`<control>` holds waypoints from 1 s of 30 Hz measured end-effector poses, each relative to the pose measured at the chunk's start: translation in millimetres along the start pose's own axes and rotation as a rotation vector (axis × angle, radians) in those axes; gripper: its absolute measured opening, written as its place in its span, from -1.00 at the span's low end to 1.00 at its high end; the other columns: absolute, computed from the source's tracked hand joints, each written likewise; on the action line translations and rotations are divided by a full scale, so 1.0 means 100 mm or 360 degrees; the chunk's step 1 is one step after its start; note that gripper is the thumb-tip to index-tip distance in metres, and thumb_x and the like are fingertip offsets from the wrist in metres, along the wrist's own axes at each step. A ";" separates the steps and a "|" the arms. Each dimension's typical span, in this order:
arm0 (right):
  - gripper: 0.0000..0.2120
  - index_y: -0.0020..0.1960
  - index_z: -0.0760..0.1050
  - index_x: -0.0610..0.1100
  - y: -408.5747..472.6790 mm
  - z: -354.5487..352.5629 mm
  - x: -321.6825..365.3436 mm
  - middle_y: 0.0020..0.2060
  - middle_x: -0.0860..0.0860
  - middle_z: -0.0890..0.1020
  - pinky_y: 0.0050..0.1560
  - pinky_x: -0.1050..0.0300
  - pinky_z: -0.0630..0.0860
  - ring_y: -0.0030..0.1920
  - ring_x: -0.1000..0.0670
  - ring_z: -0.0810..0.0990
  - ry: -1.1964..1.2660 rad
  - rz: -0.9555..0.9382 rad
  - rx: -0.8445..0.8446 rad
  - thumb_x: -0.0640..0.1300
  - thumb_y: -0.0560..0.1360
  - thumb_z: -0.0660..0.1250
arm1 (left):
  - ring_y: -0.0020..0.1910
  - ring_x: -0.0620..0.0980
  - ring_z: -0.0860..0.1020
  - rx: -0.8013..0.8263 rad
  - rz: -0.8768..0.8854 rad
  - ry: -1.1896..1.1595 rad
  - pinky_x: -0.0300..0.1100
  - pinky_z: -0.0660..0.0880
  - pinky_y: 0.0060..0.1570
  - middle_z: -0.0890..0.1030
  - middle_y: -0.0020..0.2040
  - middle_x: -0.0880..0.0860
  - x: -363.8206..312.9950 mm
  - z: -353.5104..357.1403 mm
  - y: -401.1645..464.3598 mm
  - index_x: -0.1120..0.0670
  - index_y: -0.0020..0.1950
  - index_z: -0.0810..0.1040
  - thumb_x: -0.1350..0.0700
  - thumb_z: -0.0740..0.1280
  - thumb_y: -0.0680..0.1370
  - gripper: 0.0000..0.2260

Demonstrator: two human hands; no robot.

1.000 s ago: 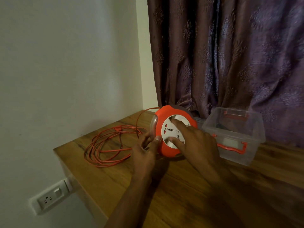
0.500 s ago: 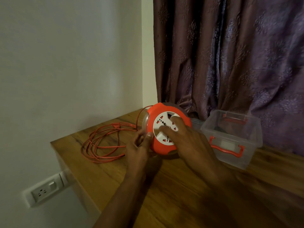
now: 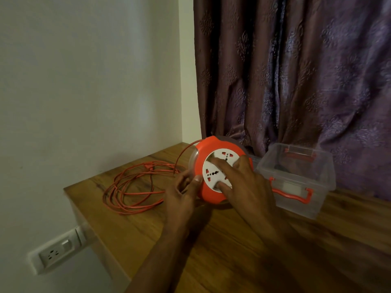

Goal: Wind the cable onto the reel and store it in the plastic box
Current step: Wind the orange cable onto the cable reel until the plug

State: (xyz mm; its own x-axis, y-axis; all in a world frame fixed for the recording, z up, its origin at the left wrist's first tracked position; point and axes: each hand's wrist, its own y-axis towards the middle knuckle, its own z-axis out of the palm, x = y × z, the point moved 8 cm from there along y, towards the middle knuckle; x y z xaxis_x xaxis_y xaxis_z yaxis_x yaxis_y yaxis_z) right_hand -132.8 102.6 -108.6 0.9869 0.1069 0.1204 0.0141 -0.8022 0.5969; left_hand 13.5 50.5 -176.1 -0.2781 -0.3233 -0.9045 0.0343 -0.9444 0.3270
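Cable (image 3: pixel 135 187): orange, lying in loose overlapping loops on the table (image 3: pixel 211 250) left of the reel, one strand arcing up to the reel's top edge; most of it not yet wound.
Reel (image 3: pixel 201 163): orange rim, white socket face, standing on edge and tilted toward the camera, between the loose loops and the box, just beside the box.
Left hand (image 3: pixel 182 193): at the reel's left rim, thumb pressed on the orange edge, fingers curled behind it, holding the housing steady; cannot tell whether a cable strand also passes under those fingers.
Right hand (image 3: pixel 243 187): spread over the white face, fingers (image 3: pixel 222 168) straight and pressing on it, apparently to turn the face.
Plastic box (image 3: pixel 300 204): clear, orange handles, open-topped, right of the reel, near the curtain (image 3: pixel 296 70); something dark inside, too dim to name.
Risk, tangle: overlapping loops likely to drag in as a knot and jam at the reel's mouth.
Risk, slip: flat fingers on smooth plastic could skid, stalling the turn.
Risk, tip: reel balanced on edge, could roll or fall if the left grip loosens.
Risk, snag: loops close to the table's left edge, could slide off and pull against the winding.
Risk, box: reel touching or nudging the light box might shove it away.
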 end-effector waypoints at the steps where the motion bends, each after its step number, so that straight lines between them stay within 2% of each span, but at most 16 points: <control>1: -0.41 0.41 0.09 0.29 0.00 0.01 -0.03 0.26 -0.05 0.38 -0.12 0.05 0.53 0.12 -0.14 0.54 0.0047 0.0063 -0.0020 0.22 0.47 0.27 | -0.04 -0.09 0.71 0.0013 0.0009 -0.0002 -0.16 0.65 -0.29 0.72 -0.01 -0.16 -0.01 0.01 -0.01 -0.17 0.07 0.61 0.07 0.41 0.55 -0.85; 3: -0.40 0.42 0.16 0.25 -0.01 0.00 -0.08 0.24 -0.02 0.48 -0.10 0.05 0.50 0.12 -0.14 0.55 0.0126 0.0164 -0.0089 0.32 0.44 0.24 | -0.05 -0.11 0.71 0.0019 0.0023 0.0014 -0.15 0.65 -0.28 0.72 -0.01 -0.17 -0.02 0.02 -0.02 -0.20 0.05 0.61 0.07 0.41 0.54 -0.84; 4: -0.40 0.40 0.21 0.21 -0.02 -0.03 -0.09 0.19 -0.01 0.55 -0.15 0.09 0.47 0.09 -0.13 0.58 0.0144 0.0190 -0.0140 0.34 0.43 0.24 | -0.04 -0.11 0.71 0.0011 0.0025 0.0027 -0.14 0.66 -0.26 0.72 0.00 -0.17 -0.02 0.02 -0.03 -0.22 0.05 0.60 0.06 0.41 0.54 -0.82; 7: -0.44 0.37 0.28 0.12 -0.01 -0.07 -0.11 0.06 0.00 0.65 -0.23 0.19 0.32 0.02 -0.08 0.62 0.0232 0.0237 -0.0154 0.29 0.44 0.27 | -0.01 -0.10 0.70 -0.0008 0.0038 0.0072 -0.10 0.68 -0.21 0.70 0.05 -0.14 -0.03 0.01 -0.02 -0.22 0.09 0.59 0.07 0.40 0.56 -0.81; 9: -0.47 0.38 0.27 0.12 0.00 -0.07 -0.10 0.06 0.01 0.65 -0.19 0.17 0.38 0.03 -0.08 0.62 0.0255 0.0221 -0.0092 0.25 0.47 0.26 | -0.03 -0.12 0.70 -0.0023 0.0050 0.0071 -0.15 0.66 -0.25 0.70 0.02 -0.17 -0.04 0.00 -0.01 -0.20 0.11 0.59 0.07 0.39 0.56 -0.81; 13: -0.53 0.39 0.27 0.05 0.05 -0.20 0.04 0.24 -0.04 0.50 -0.12 0.00 0.57 0.03 -0.13 0.59 0.0087 -0.0029 -0.0131 0.03 0.51 0.28 | 0.00 -0.06 0.70 -0.0095 0.0033 0.0019 -0.13 0.66 -0.26 0.69 0.07 -0.10 -0.03 -0.05 0.00 -0.03 0.25 0.58 0.07 0.38 0.57 -0.75; 15: -0.50 0.37 0.31 0.05 0.06 -0.20 0.13 0.34 -0.06 0.38 -0.13 -0.02 0.57 0.14 -0.15 0.54 0.0023 -0.0238 -0.0048 -0.10 0.46 0.35 | -0.01 -0.06 0.70 -0.0121 0.0040 0.0004 -0.14 0.66 -0.27 0.69 0.10 -0.07 -0.03 -0.07 0.00 -0.04 0.24 0.58 0.07 0.38 0.57 -0.76; 17: -0.46 0.31 0.33 0.14 0.04 -0.17 0.20 0.42 -0.03 0.28 -0.12 -0.04 0.56 0.25 -0.16 0.46 0.0016 -0.0425 0.0051 -0.18 0.41 0.39 | -0.02 -0.08 0.70 -0.0133 0.0051 -0.0009 -0.15 0.65 -0.29 0.68 0.10 -0.07 -0.04 -0.09 0.01 -0.04 0.24 0.58 0.06 0.38 0.57 -0.76; 20: -0.49 0.35 0.24 0.27 0.02 -0.07 0.20 0.51 -0.01 0.12 0.15 -0.09 0.48 0.41 -0.14 0.28 -0.0021 -0.0479 0.0208 -0.06 0.49 0.30 | -0.03 -0.11 0.70 -0.0098 0.0055 0.0005 -0.15 0.65 -0.28 0.68 0.09 -0.07 -0.04 -0.08 0.01 -0.05 0.24 0.57 0.06 0.38 0.56 -0.75; 22: -0.56 0.37 0.19 0.31 0.01 -0.05 0.16 0.52 0.01 0.07 0.21 -0.06 0.43 0.44 -0.12 0.23 -0.0067 -0.0444 0.0235 0.09 0.54 0.21 | -0.04 -0.14 0.70 -0.0070 0.0060 0.0026 -0.15 0.65 -0.27 0.68 0.08 -0.10 -0.03 -0.05 0.01 -0.04 0.25 0.58 0.03 0.39 0.54 -0.72; 26: -0.46 0.40 0.11 0.33 0.00 -0.05 0.15 0.49 -0.07 0.11 0.05 -0.09 0.53 0.33 -0.18 0.40 -0.0199 -0.0404 0.0200 0.12 0.51 0.28 | -0.07 -0.15 0.70 -0.0077 0.0059 0.0028 -0.18 0.64 -0.30 0.69 0.03 -0.13 -0.03 -0.06 0.01 -0.07 0.22 0.59 0.03 0.39 0.55 -0.75; 28: -0.39 0.43 0.04 0.31 0.02 -0.04 0.11 0.43 -0.11 0.23 -0.04 -0.06 0.56 0.18 -0.20 0.52 -0.0183 -0.0289 0.0174 0.13 0.50 0.28 | -0.05 -0.11 0.71 -0.0075 0.0060 0.0033 -0.15 0.65 -0.29 0.70 0.02 -0.11 -0.02 -0.06 0.01 -0.10 0.18 0.60 0.05 0.39 0.56 -0.80; 30: -0.41 0.47 0.03 0.27 0.03 -0.06 0.06 0.33 -0.08 0.39 -0.05 -0.01 0.55 0.11 -0.15 0.56 -0.0132 -0.0166 0.0076 0.17 0.52 0.21 | -0.02 -0.09 0.70 -0.0062 0.0060 0.0043 -0.12 0.66 -0.26 0.70 0.05 -0.10 -0.02 -0.05 0.01 -0.10 0.19 0.59 0.04 0.40 0.56 -0.79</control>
State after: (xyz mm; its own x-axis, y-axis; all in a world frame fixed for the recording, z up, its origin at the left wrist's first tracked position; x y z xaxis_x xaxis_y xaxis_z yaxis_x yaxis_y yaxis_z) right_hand -128.1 104.4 -100.7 0.9896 0.1438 -0.0076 0.1230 -0.8164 0.5642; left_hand 19.3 50.0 -175.3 -0.2502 -0.3598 -0.8989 0.0815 -0.9329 0.3507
